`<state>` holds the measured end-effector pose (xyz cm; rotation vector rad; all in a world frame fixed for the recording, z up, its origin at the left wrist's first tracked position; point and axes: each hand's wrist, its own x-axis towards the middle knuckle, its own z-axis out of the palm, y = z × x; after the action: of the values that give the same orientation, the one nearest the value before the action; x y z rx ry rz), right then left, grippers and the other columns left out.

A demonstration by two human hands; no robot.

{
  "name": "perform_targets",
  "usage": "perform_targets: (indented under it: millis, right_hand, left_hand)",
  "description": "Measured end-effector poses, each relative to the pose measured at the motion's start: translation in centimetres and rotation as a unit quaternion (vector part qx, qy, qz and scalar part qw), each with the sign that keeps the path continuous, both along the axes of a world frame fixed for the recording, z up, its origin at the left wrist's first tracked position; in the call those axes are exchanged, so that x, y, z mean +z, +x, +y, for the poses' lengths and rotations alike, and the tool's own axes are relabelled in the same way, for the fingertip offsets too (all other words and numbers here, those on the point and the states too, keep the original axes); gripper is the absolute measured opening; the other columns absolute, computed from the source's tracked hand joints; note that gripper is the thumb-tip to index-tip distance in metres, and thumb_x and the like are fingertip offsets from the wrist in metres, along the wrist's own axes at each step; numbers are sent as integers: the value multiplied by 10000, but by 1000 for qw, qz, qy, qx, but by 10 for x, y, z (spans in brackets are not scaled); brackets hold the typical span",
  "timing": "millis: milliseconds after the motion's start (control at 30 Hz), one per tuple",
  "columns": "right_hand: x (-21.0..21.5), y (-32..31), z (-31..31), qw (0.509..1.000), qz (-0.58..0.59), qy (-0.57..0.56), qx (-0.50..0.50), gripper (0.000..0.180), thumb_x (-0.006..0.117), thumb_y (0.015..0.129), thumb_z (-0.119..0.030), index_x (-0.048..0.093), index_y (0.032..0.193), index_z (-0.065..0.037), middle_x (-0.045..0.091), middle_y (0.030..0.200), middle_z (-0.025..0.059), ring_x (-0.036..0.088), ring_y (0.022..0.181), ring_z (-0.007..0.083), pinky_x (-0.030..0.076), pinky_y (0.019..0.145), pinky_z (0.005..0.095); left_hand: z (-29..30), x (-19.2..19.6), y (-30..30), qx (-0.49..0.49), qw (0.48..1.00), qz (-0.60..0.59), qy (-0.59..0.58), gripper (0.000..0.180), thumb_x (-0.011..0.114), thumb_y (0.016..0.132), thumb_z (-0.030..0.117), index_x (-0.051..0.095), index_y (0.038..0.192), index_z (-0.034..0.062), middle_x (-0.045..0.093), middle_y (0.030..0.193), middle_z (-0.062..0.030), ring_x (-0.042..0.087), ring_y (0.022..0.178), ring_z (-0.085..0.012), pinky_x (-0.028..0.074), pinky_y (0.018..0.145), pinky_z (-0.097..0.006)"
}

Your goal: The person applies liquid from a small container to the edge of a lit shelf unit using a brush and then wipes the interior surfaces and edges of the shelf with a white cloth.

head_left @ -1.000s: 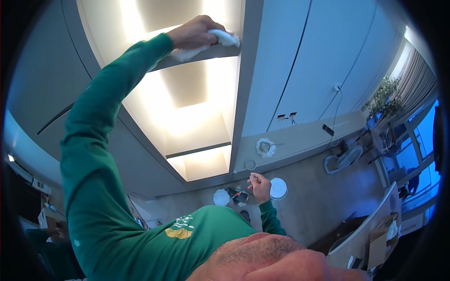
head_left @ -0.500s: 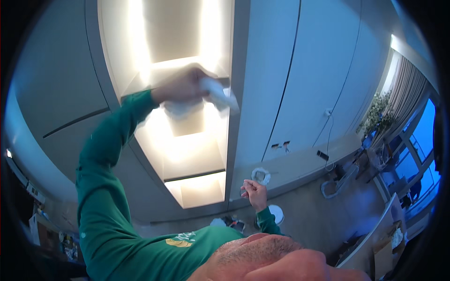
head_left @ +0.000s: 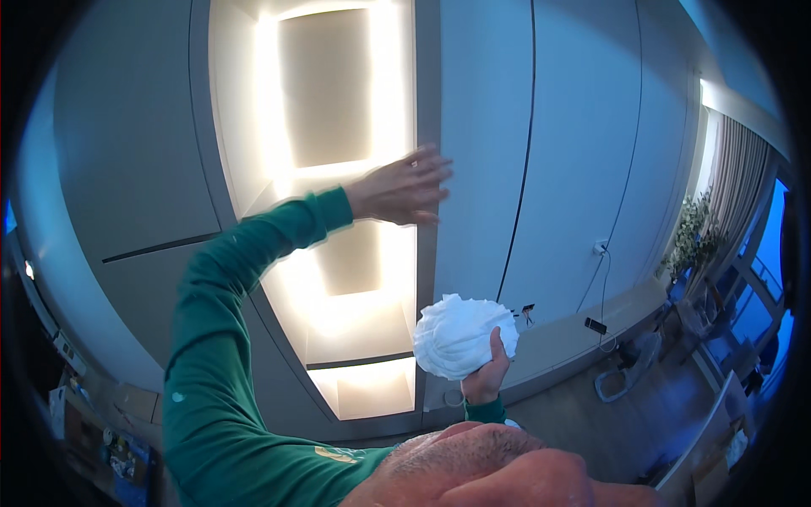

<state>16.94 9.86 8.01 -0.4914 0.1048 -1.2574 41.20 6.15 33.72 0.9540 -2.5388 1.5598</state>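
Note:
My right hand (head_left: pixel 488 372) is raised at the lower middle and grips a white, crumpled cloth (head_left: pixel 460 334), its thumb lying over the front. The cloth is bunched into a rounded pad with ruffled edges. Higher up, my left hand (head_left: pixel 407 188) reaches across the lit shelf niche (head_left: pixel 328 89), at its right-hand frame (head_left: pixel 429 110). Its fingers are stretched out and slightly blurred, with nothing in them. Whether its fingertips touch the frame or the panel beyond, I cannot tell.
Pale cabinet panels (head_left: pixel 562 152) run to the right of the niche; a grey panel with a dark handle slot (head_left: pixel 160 248) lies left. Wires hang from a wall opening (head_left: pixel 528 314). A corded plug (head_left: pixel 601 248) and a leafy plant (head_left: pixel 693 228) are further right. Boxes (head_left: pixel 84 422) stand lower left.
The white cloth was in my left hand and is now in my right. My left hand has moved right and opened. The view has shifted slightly.

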Motion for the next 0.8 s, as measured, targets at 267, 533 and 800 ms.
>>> perform_targets:
  millis: [267, 533, 800]
  right_hand:
    - [-60, -3, -44, 997, 27, 52, 49, 458, 490, 1004, -304, 446, 1368, -30, 535, 1348, 122, 528, 1233, 298, 422, 1056, 443]
    - [-59, -5, -47, 994, 55, 79, 57, 451, 506, 999, -288, 453, 1356, -17, 539, 1338, 123, 539, 1215, 295, 439, 1038, 438]
    - [-47, -10, -39, 994, 88, 50, 29, 448, 504, 999, -280, 447, 1367, -30, 536, 1342, 131, 527, 1234, 302, 433, 1047, 451]
  left_hand:
    - [-34, 164, 15, 66, 982, -110, -141, 473, 609, 883, 481, 599, 1211, 141, 498, 1379, -110, 483, 1276, -267, 352, 1093, -483]
    - [-23, 169, -13, 138, 953, -192, -189, 213, 597, 804, 191, 656, 1003, 240, 566, 1147, -84, 453, 1244, -318, 371, 1066, -549]
    - [18, -14, -2, 11, 989, 103, -108, 543, 676, 844, 383, 584, 1242, 27, 512, 1379, -177, 442, 1334, -301, 281, 1128, -516]
